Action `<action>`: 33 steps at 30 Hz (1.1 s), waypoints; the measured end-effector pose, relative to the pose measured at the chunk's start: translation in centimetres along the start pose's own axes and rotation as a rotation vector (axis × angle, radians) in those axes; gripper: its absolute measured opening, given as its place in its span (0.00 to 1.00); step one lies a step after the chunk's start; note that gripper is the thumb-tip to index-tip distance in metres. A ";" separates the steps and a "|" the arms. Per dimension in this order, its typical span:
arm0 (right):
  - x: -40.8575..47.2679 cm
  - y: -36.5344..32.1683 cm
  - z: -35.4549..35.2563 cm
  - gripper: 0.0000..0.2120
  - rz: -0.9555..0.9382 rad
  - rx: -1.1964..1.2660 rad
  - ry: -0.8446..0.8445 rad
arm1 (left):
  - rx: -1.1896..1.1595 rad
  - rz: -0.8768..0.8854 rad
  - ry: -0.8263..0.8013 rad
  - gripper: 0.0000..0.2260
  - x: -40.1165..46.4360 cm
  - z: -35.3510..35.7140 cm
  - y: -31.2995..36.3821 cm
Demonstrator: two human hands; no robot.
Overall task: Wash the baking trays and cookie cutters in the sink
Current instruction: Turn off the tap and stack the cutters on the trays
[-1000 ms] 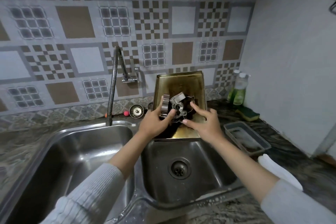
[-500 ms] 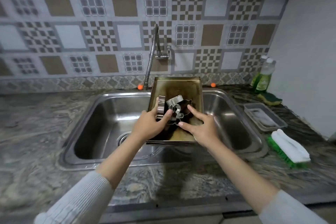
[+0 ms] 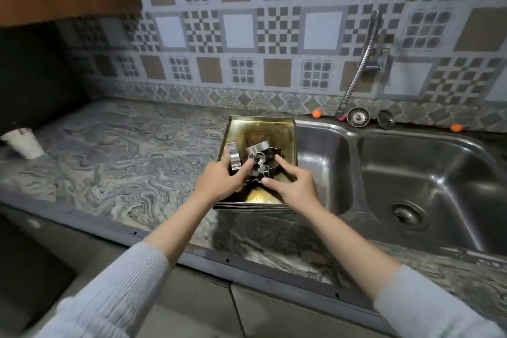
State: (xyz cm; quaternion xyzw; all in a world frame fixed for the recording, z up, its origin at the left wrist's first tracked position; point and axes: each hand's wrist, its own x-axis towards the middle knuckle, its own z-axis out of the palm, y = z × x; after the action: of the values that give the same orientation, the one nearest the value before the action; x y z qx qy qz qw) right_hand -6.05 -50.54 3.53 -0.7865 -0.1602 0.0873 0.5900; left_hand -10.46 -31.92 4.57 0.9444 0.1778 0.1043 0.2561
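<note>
A stack of stained golden baking trays [image 3: 262, 132] hangs above the counter at the sink's left edge. Several metal cookie cutters [image 3: 258, 158] lie piled inside the top tray. My left hand [image 3: 219, 182] grips the trays' near left edge, its thumb pressing on the cutters. My right hand [image 3: 295, 188] grips the near right edge, with thumb and forefinger touching the cutters. The fingers under the trays are hidden.
A steel double sink [image 3: 428, 173] lies to the right, with a drain [image 3: 407, 214] in its right basin. A flexible tap [image 3: 362, 63] rises behind it beside two strainers [image 3: 358, 117]. A marbled counter [image 3: 123, 162] spreads left, bearing a white cup [image 3: 23, 143].
Both hands carried the trays and cutters leftward, from over the right basin to over the sink's left edge and the counter. The grip has not changed.
</note>
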 end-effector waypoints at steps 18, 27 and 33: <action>30.0 1.2 19.4 0.34 0.170 0.091 0.140 | 0.062 0.034 -0.151 0.42 33.2 -1.1 -17.5; 36.2 3.4 19.9 0.34 0.252 -0.029 0.152 | 0.134 0.078 -0.175 0.40 39.7 1.1 -18.0; 37.4 3.8 19.1 0.34 0.268 -0.074 0.087 | 0.092 0.040 -0.146 0.38 39.7 1.1 -17.1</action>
State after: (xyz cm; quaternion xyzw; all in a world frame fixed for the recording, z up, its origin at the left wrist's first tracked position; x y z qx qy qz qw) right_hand 23.16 -21.04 -3.64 -0.8252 -0.0311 0.1254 0.5499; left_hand 21.38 -3.17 -1.04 0.9636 0.1443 0.0320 0.2228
